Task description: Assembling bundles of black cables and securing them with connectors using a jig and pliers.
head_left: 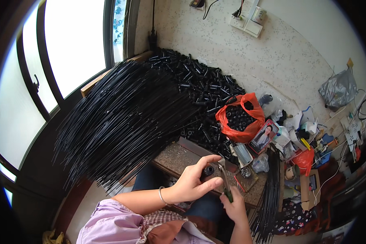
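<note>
Near the lower middle, my left hand (191,183) is closed around a short black cylindrical part (208,171), its round end showing between thumb and fingers. My right hand (235,206) grips a metal hand tool with a green handle (229,196). The tool's curved metal end rises beside the black part, close to my left thumb and fingertips. Whether tool and part touch is hard to tell. Its exact kind does not show clearly.
Long thin black rods (122,118) lie in a big bundle at left. Behind them is a heap of black tubular parts (191,73). An orange-red bag (250,129) holds small black pieces; a phone (263,137) leans nearby. More black rods (268,195) hang at the worktable's (173,158) right.
</note>
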Demonstrator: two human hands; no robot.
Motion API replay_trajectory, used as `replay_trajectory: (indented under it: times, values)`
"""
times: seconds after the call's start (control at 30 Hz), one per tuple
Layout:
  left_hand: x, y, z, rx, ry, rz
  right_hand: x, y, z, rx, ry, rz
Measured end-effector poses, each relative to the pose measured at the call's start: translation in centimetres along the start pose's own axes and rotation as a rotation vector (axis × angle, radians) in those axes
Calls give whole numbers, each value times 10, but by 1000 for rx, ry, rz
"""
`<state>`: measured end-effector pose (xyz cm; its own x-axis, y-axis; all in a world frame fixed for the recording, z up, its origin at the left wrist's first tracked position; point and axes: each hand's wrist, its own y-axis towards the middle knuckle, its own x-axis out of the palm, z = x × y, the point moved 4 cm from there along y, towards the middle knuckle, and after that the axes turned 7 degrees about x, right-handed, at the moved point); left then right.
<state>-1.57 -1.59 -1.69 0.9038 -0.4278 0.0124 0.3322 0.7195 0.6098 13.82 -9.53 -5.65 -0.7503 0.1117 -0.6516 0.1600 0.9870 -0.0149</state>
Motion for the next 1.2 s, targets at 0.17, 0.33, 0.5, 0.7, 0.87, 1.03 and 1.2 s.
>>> replay_trajectory:
  times: [0.17, 0.33, 0.5, 0.7, 0.87, 1.03, 1.2]
  values:
    - [8, 7, -1, 77, -16, -190, 2, 22, 56, 70, -392, 113]
    - [27, 10, -6, -30, -96, -274, -9, 39, 77, 69, -656, 181]
    - [31, 24, -10, -65, -170, -178, -24, 50, 98, 38, -644, 201]
    - [24, 74, 12, 64, -626, 74, -33, 38, 83, -233, -324, 99]
    - [15, 102, 31, 235, -874, 207, -37, 10, 50, -196, 314, -101]
    - [21, 74, -24, -19, -208, -70, -148, 8, 42, -52, -150, 622]
    - [6, 18, -51, -396, 21, -495, -196, 15, 88, 313, -576, 822]
